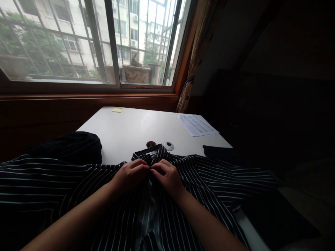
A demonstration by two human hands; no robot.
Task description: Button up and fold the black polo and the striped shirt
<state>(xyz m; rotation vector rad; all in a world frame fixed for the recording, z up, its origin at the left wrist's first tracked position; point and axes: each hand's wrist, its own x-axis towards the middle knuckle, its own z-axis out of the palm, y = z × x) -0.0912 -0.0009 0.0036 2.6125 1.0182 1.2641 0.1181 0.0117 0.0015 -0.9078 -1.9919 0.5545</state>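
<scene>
A black shirt with white stripes (pixel 209 174) lies spread across the near part of the white table, its sleeves out to both sides. Its collar (pixel 162 153) points away from me, and the front hangs apart below my hands. Just under the collar, my left hand (pixel 134 172) pinches one front edge of the shirt. My right hand (pixel 166 174) pinches the other edge, its fingertips meeting those of the left. Whatever small part, such as a button, lies between the fingertips is too hidden to make out.
On the white table (pixel 136 122) lie a yellow sticky note (pixel 117 109) and printed papers (pixel 198 124). Beyond the collar are a round brown piece (pixel 151 144) and a white ring-shaped piece (pixel 168 146). Dark cloth (pixel 75 144) is heaped at left. A barred window (pixel 115 45) stands behind.
</scene>
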